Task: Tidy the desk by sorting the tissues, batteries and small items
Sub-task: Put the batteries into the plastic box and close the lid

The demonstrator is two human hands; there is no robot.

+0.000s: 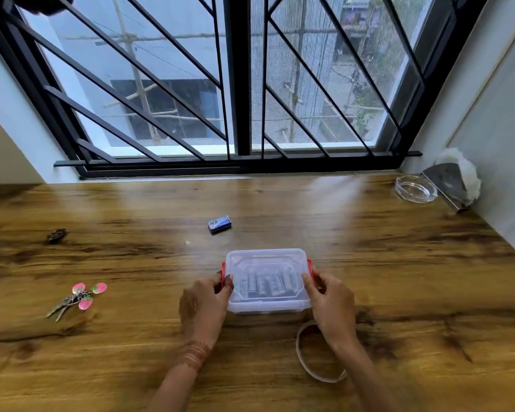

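A clear plastic box with a lid and red side clips stands on the wooden desk, near the front middle. Several batteries lie inside it, seen through the lid. My left hand grips the box's left side, thumb on the red clip. At the box's right side, my right hand holds the other red clip. A small blue box lies behind the plastic box. White tissues sit in a grey holder at the far right corner.
A bunch of keys with pink charms lies at the left. A dark hair clip is further back left. A glass ashtray stands beside the tissue holder. A thin ring band lies under my right wrist. A barred window closes the back.
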